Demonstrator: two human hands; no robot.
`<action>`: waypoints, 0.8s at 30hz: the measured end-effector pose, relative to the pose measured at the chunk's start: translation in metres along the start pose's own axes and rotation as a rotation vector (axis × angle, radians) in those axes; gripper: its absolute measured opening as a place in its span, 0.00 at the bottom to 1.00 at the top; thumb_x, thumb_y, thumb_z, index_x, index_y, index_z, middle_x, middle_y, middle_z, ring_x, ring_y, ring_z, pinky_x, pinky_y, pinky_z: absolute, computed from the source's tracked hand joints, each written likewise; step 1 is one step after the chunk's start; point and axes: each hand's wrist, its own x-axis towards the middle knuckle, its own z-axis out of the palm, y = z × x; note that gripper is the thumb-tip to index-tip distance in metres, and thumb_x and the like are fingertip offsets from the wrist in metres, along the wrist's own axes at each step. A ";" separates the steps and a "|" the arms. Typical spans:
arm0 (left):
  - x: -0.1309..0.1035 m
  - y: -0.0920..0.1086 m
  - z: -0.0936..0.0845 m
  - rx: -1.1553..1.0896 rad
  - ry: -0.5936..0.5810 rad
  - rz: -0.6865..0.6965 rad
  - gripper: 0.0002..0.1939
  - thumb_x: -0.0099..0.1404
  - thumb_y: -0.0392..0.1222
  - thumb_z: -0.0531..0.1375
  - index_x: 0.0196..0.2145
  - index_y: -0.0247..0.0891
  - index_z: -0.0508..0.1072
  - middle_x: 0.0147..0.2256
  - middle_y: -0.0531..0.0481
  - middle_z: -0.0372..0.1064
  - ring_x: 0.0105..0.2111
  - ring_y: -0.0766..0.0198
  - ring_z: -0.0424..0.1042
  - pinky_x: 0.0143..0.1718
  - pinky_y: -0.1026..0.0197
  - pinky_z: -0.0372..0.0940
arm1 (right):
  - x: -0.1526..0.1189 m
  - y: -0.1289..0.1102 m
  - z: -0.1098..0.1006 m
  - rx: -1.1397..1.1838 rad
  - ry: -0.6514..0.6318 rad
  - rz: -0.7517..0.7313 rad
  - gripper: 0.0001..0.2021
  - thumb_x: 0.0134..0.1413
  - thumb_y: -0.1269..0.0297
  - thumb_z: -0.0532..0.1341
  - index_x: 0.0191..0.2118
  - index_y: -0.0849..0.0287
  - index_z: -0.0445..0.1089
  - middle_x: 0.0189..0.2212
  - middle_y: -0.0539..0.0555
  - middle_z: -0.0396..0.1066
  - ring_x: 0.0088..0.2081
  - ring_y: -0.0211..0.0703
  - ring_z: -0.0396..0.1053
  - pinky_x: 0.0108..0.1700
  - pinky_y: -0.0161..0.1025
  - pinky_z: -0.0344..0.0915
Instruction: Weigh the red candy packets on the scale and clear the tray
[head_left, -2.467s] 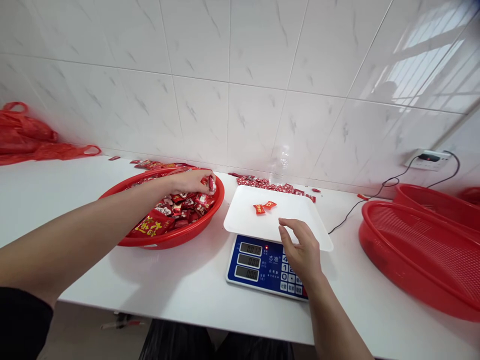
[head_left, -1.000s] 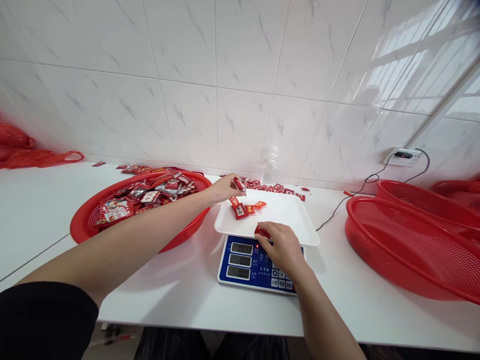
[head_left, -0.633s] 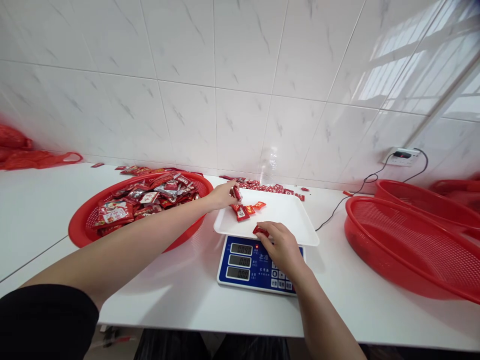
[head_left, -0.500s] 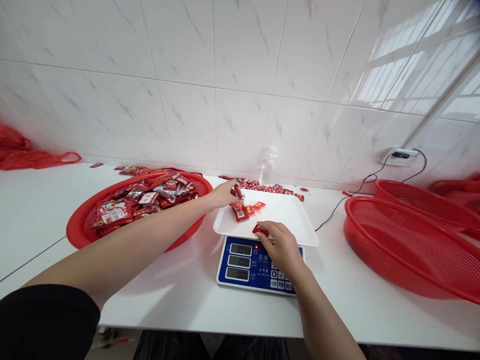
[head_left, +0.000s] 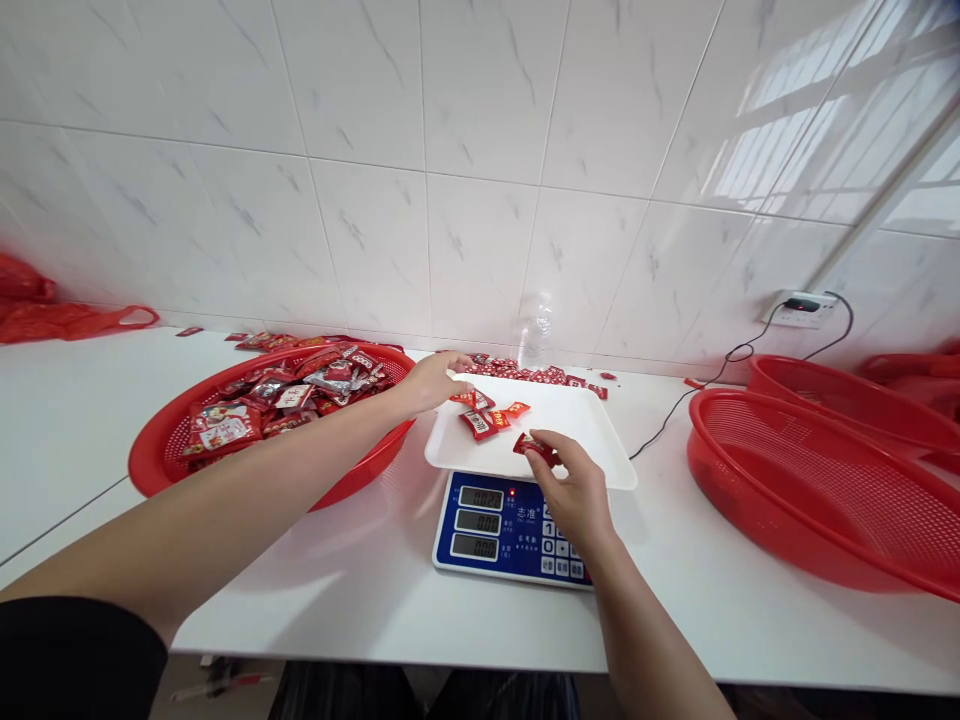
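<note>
My left hand [head_left: 436,380] is at the left edge of the white scale tray [head_left: 577,415], its fingers apart and nothing gripped between them. Just by its fingertips lies a small red packet [head_left: 475,400], with another red packet [head_left: 480,425] and an orange-red one [head_left: 516,409] grouped beside it. Over the tray's front part, my right hand [head_left: 571,485] pinches a small red snack packet [head_left: 531,446] between thumb and fingers. The blue digital scale [head_left: 469,575] sits under the tray, its keypad partly hidden by my right hand.
A red basket [head_left: 150,455] of assorted packets stands on the left. Two red baskets, the nearer basket [head_left: 750,500] largest, are at right. Small packets [head_left: 540,375] and a clear bottle [head_left: 535,335] line the wall. A black cable [head_left: 679,405] runs to the socket [head_left: 802,310].
My left hand has let go of a red packet, which now lies on the tray, and its fingers have opened. My right hand has raised its packet slightly. The scale's top reading changed.
</note>
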 end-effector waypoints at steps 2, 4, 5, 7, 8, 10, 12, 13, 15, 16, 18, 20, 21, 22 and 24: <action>-0.012 0.016 0.001 -0.135 0.022 0.017 0.19 0.56 0.36 0.64 0.46 0.38 0.71 0.48 0.46 0.70 0.41 0.61 0.72 0.41 0.60 0.68 | 0.001 -0.002 0.000 0.179 0.066 0.091 0.15 0.58 0.57 0.60 0.49 0.54 0.70 0.45 0.57 0.73 0.42 0.45 0.71 0.39 0.43 0.69; -0.026 0.034 0.008 -0.278 -0.007 0.040 0.16 0.58 0.36 0.62 0.45 0.37 0.71 0.47 0.45 0.70 0.39 0.64 0.72 0.38 0.60 0.68 | 0.001 -0.004 -0.001 0.378 0.101 0.155 0.16 0.59 0.55 0.58 0.51 0.54 0.67 0.46 0.58 0.72 0.44 0.46 0.70 0.36 0.41 0.69; -0.033 0.043 0.014 -0.332 -0.030 0.056 0.15 0.58 0.35 0.62 0.44 0.37 0.71 0.47 0.45 0.70 0.37 0.65 0.71 0.37 0.61 0.68 | 0.002 -0.006 -0.001 0.469 0.108 0.182 0.17 0.60 0.55 0.57 0.52 0.54 0.66 0.47 0.58 0.71 0.44 0.45 0.70 0.34 0.39 0.69; -0.047 0.057 0.029 -0.391 -0.083 0.119 0.13 0.59 0.33 0.60 0.44 0.37 0.70 0.45 0.45 0.70 0.35 0.66 0.71 0.36 0.61 0.68 | 0.002 -0.008 0.000 0.611 0.106 0.236 0.17 0.62 0.53 0.55 0.53 0.53 0.65 0.46 0.57 0.71 0.40 0.42 0.69 0.32 0.37 0.68; -0.053 0.062 0.038 -0.400 -0.092 0.164 0.13 0.60 0.32 0.59 0.43 0.37 0.70 0.45 0.45 0.69 0.35 0.66 0.70 0.36 0.60 0.69 | 0.002 -0.009 0.000 0.662 0.097 0.262 0.18 0.62 0.52 0.55 0.53 0.53 0.64 0.44 0.56 0.71 0.38 0.40 0.69 0.31 0.36 0.68; -0.066 0.070 0.055 -0.386 -0.057 0.272 0.12 0.60 0.31 0.58 0.43 0.38 0.70 0.44 0.46 0.68 0.35 0.66 0.70 0.38 0.58 0.69 | 0.001 -0.009 0.002 0.730 0.068 0.297 0.19 0.61 0.51 0.55 0.54 0.52 0.64 0.39 0.54 0.70 0.32 0.37 0.67 0.28 0.34 0.66; -0.077 0.075 0.067 -0.348 -0.029 0.392 0.13 0.61 0.29 0.56 0.43 0.40 0.69 0.44 0.47 0.67 0.37 0.65 0.70 0.41 0.56 0.69 | 0.000 -0.009 0.003 0.760 0.026 0.310 0.20 0.60 0.50 0.56 0.55 0.51 0.62 0.36 0.51 0.68 0.26 0.33 0.63 0.24 0.32 0.62; -0.080 0.077 0.071 -0.325 -0.034 0.452 0.15 0.62 0.28 0.54 0.44 0.41 0.69 0.44 0.47 0.66 0.38 0.65 0.70 0.42 0.56 0.69 | 0.000 -0.009 0.003 0.767 0.010 0.312 0.20 0.60 0.51 0.57 0.55 0.50 0.62 0.35 0.50 0.68 0.24 0.32 0.61 0.22 0.31 0.60; -0.082 0.078 0.073 -0.280 -0.049 0.552 0.16 0.63 0.28 0.52 0.46 0.43 0.68 0.45 0.48 0.65 0.39 0.65 0.70 0.42 0.57 0.69 | 0.000 -0.009 0.003 0.766 0.028 0.307 0.20 0.58 0.52 0.59 0.55 0.49 0.61 0.34 0.49 0.67 0.22 0.30 0.58 0.21 0.31 0.58; -0.080 0.077 0.071 -0.255 -0.035 0.582 0.16 0.64 0.29 0.52 0.46 0.43 0.68 0.45 0.48 0.65 0.40 0.64 0.69 0.43 0.57 0.69 | 0.001 -0.009 0.003 0.764 0.065 0.303 0.21 0.58 0.52 0.60 0.55 0.48 0.60 0.34 0.49 0.67 0.23 0.30 0.59 0.22 0.31 0.58; -0.069 0.069 0.063 -0.173 0.030 0.587 0.12 0.66 0.33 0.52 0.46 0.42 0.67 0.45 0.47 0.66 0.44 0.62 0.69 0.46 0.55 0.68 | 0.002 -0.010 0.000 0.758 0.178 0.293 0.20 0.58 0.53 0.60 0.54 0.48 0.60 0.35 0.49 0.66 0.24 0.31 0.60 0.23 0.31 0.60; -0.052 0.053 0.052 -0.017 0.078 0.513 0.10 0.66 0.36 0.53 0.44 0.40 0.68 0.46 0.46 0.68 0.48 0.58 0.67 0.52 0.52 0.64 | 0.004 -0.012 -0.003 0.758 0.282 0.289 0.20 0.57 0.53 0.60 0.54 0.48 0.61 0.36 0.49 0.65 0.25 0.30 0.60 0.24 0.31 0.61; -0.043 0.043 0.047 0.093 0.065 0.454 0.10 0.66 0.38 0.53 0.45 0.39 0.68 0.48 0.45 0.67 0.51 0.56 0.65 0.54 0.51 0.61 | 0.005 -0.013 -0.004 0.759 0.318 0.292 0.20 0.57 0.53 0.60 0.54 0.48 0.61 0.36 0.49 0.65 0.25 0.30 0.60 0.24 0.31 0.61; -0.035 0.031 0.042 0.197 0.038 0.379 0.12 0.65 0.41 0.54 0.47 0.38 0.68 0.51 0.43 0.66 0.54 0.54 0.63 0.56 0.50 0.58 | 0.006 -0.014 -0.005 0.757 0.344 0.296 0.20 0.57 0.53 0.60 0.53 0.49 0.61 0.35 0.49 0.64 0.25 0.30 0.60 0.24 0.31 0.60; -0.023 0.007 0.035 0.351 -0.086 0.240 0.22 0.65 0.50 0.55 0.53 0.37 0.65 0.56 0.39 0.61 0.58 0.49 0.58 0.57 0.49 0.56 | 0.008 -0.015 -0.006 0.742 0.364 0.302 0.20 0.57 0.52 0.60 0.53 0.49 0.61 0.35 0.48 0.62 0.25 0.30 0.59 0.24 0.30 0.60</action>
